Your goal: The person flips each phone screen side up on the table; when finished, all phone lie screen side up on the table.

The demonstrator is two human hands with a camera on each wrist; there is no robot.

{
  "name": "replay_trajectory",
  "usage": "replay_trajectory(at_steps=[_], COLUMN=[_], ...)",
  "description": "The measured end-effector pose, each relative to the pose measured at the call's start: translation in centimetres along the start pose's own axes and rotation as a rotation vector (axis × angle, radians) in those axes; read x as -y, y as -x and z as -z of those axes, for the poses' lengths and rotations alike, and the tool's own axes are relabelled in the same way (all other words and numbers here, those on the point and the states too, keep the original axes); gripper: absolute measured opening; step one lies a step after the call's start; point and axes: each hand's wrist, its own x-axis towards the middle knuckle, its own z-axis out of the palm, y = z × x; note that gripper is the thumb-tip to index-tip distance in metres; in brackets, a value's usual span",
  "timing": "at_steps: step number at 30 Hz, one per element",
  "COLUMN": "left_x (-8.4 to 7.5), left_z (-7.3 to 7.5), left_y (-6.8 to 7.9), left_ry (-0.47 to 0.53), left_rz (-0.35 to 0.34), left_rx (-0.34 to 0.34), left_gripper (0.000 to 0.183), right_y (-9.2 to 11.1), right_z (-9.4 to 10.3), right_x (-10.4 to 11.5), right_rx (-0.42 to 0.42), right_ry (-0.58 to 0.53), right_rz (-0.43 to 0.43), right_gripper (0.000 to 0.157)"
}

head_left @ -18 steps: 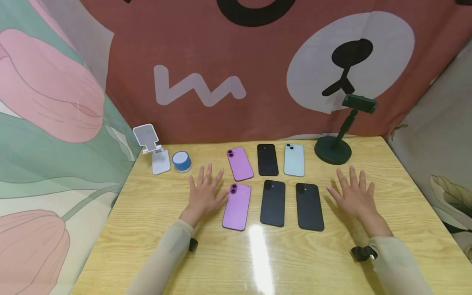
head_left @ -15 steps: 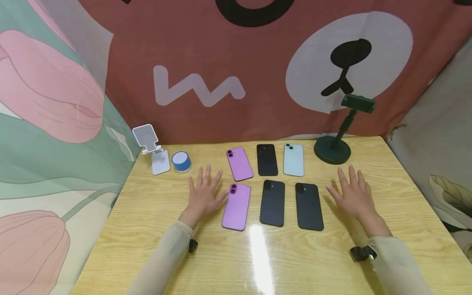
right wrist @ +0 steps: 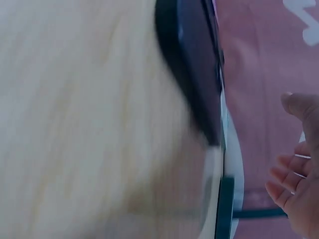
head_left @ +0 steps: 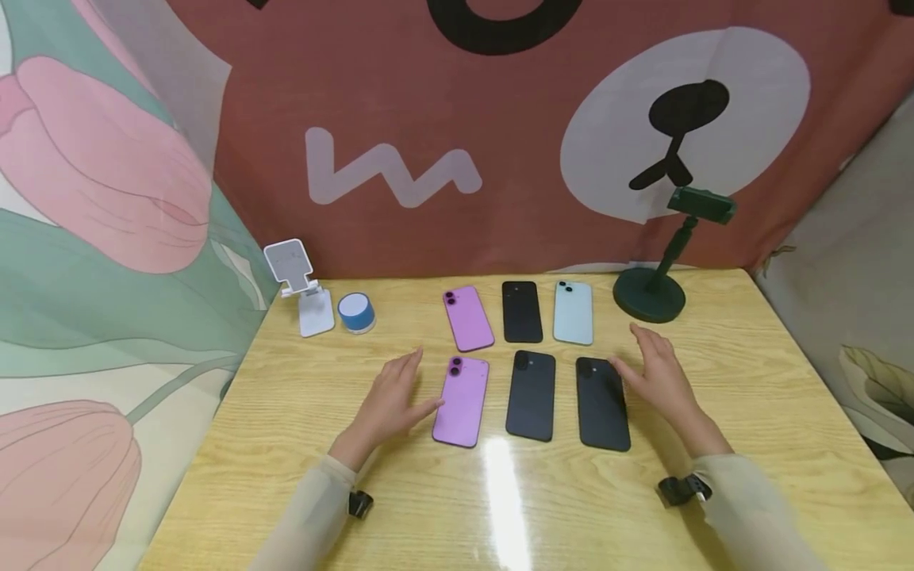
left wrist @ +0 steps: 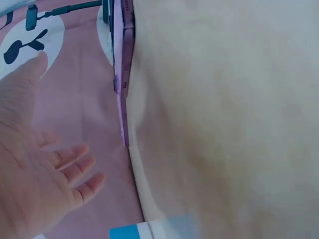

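Observation:
My left hand [head_left: 389, 403] hovers left of the front purple phone [head_left: 461, 403], its thumb tip overlapping that phone's left edge in the head view. The left wrist view shows the left fingers [left wrist: 75, 167] loosely spread, holding nothing. On the other side, my right hand [head_left: 662, 379] is beside the front-right black phone [head_left: 603, 406]; the thumb overlaps its upper right corner. Nothing lies in the right fingers [right wrist: 286, 184] in the right wrist view. Between these two phones lies another black phone [head_left: 531, 396]. All three are camera side up.
A back row holds a purple phone [head_left: 468, 319], a black phone [head_left: 522, 312] and a light blue phone [head_left: 574, 313]. Back left stand a white phone stand [head_left: 316, 312] and a blue-and-white round object [head_left: 356, 313]. A dark green stand [head_left: 648, 295] is at the back right.
Both hands have turned from palm-down to more sideways, with the fingers drawn together. The right hand has moved left to the front-right black phone. The phones have stayed in place.

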Motion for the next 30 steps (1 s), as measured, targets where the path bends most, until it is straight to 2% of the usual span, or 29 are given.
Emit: replay_trajectory(at_steps=[6,10,18,23,30], left_x=[0.3,0.2,-0.2,-0.6,-0.8], left_z=[-0.6,-0.8,-1.3,-1.7,-2.3], left_y=[1.6,2.2,2.4,2.3,2.2], left_ry=[0.100,0.126,0.086,0.057,-0.015], left_rz=[0.033,0.038,-0.067,-0.072,-0.126], left_rx=[0.084,0.149,0.210,0.270,0.264], left_gripper=[0.090,0.091,0.087,0.089,0.088], right_y=[-1.3,-1.8,-3.1,-4.0,-4.8], right_z=[-2.2,-3.7,-6.0,-7.5,-9.0], right_x=[2.7,4.4,8.4,10.2,11.7], right_rx=[0.083,0.154,0.317,0.388,0.459], right_ry=[-0.081,-0.119,-0.134,-0.104,-0.075], right_rz=[0.083,0.152,0.277,0.403,0.527], right_gripper=[0.068,0.069,0.072,0.071,0.071])
